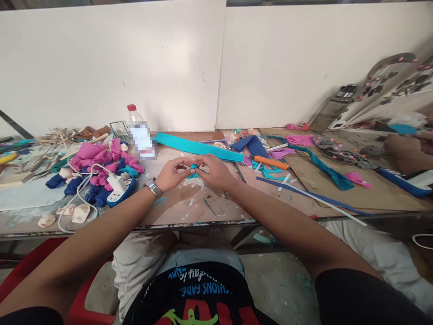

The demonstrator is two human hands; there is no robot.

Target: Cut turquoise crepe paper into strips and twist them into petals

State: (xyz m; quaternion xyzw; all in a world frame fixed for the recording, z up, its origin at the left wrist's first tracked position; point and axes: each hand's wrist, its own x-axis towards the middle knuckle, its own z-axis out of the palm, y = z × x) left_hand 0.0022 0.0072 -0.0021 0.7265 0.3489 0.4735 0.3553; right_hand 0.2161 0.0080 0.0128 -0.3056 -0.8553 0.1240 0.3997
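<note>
A small teal bit (194,166) is pinched between the left hand (173,174) and the right hand (215,173), touching both.

Below the left hand (174,175) and right hand (215,171), here's the black shirt (203,299): 2 bits legible! Blue capitals, cut off, give "HIONS FADE."; nearer the hands, white script gives "day is". Left of them, the bottle (135,116) carries a pixelated, unreadable patch.

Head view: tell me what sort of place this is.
Likely a craft workshop: the worktable is smeared and flecked, a turquoise strip lies across it, and crumpled pink and navy pieces are heaped at left.
</note>
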